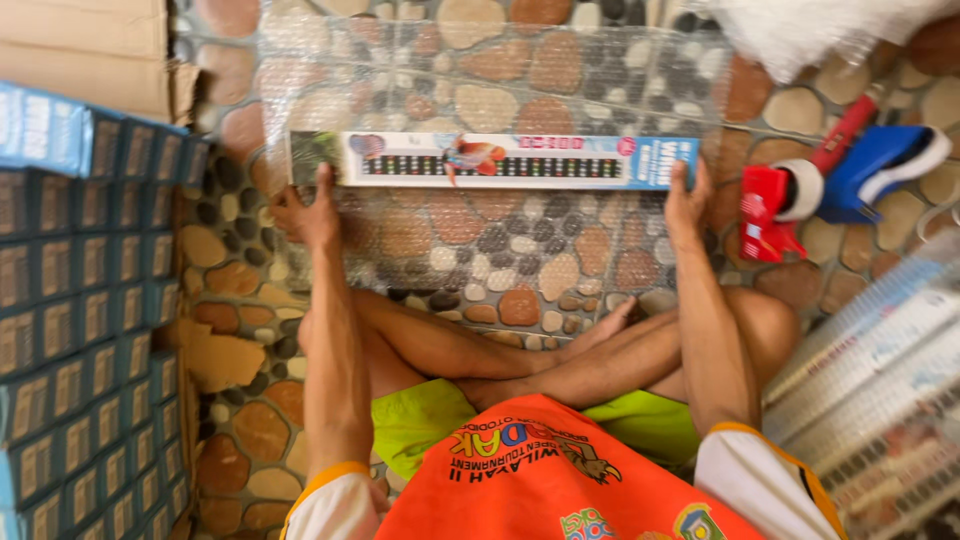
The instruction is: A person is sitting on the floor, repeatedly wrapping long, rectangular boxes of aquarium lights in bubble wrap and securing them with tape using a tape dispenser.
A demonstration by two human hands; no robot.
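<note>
While both hands, left hand and right hand, press open on its ends, the long flat box lies on bubble wrap spread over the pebble floor. It looks light and stiff, best gripped at both ends; the wrap is soft and slippery.

Open pebble-pattern floor lies between my crossed legs and the long flat printed box. Left hemmed by stacked blue cartons; right by red-and-blue tape dispenser and bubble-wrapped boxes. Clear bubble-wrap sheet covers floor beyond.
</note>
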